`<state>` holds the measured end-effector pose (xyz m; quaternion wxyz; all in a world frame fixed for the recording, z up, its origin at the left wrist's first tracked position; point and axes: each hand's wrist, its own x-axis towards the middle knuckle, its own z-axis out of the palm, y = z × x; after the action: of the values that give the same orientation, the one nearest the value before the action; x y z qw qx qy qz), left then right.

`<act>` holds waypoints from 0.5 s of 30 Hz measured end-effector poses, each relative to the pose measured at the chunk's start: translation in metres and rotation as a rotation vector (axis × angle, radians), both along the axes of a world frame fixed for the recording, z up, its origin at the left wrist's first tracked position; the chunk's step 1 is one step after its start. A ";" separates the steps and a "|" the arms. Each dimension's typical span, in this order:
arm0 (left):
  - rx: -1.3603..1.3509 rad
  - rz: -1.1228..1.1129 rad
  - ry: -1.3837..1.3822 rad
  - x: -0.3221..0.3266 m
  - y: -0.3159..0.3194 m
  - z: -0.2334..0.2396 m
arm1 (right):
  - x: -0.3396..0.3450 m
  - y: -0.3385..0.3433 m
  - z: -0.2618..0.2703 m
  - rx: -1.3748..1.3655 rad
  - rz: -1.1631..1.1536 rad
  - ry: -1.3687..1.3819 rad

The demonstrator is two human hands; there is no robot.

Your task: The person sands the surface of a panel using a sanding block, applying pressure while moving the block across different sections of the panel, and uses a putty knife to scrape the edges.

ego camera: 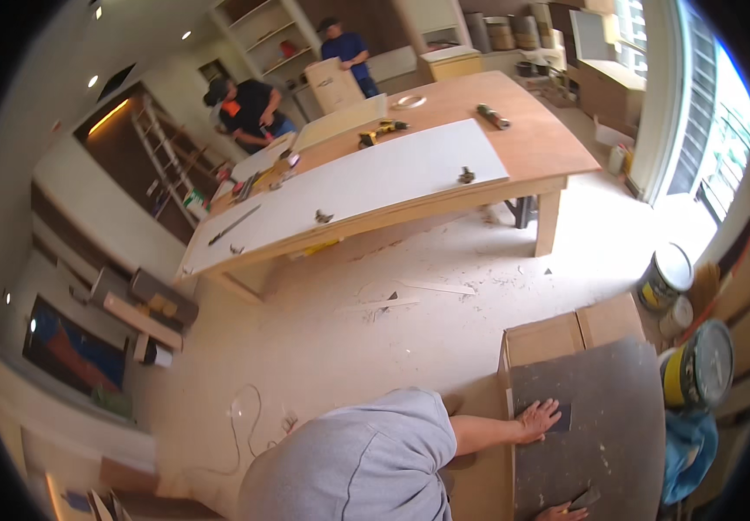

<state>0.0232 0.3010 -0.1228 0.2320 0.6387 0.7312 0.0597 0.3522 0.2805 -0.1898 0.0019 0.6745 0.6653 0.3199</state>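
My left hand [537,420] lies flat with its fingers apart on a dark, scuffed board [599,397]. Beside its fingertips is a small darker square patch [564,417], partly covered by the hand. At the bottom edge of the view, my right hand [562,513] grips what looks like a putty knife [586,499], its blade over the board. Most of that hand is cut off by the frame. An open-edged cardboard box [544,335] shows along the far and near sides of the board. My grey-sleeved shoulder fills the bottom middle.
A wooden worktable [544,146] carries a white panel [388,172] with hinges, a cordless drill [381,132] and a tape roll [409,101]. Two people work behind it. Lidded buckets [700,368] and a blue bag [687,449] stand beyond the board. A cord [237,423] and scraps lie on the floor.
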 end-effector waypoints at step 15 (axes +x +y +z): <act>0.247 -0.073 0.078 -0.001 -0.009 -0.024 | 0.033 0.047 -0.048 -0.155 0.185 0.141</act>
<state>0.0222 0.2921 -0.1467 0.1250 0.6903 0.7032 0.1157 0.3856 0.3277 -0.2379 -0.0225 0.6291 0.7458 0.2181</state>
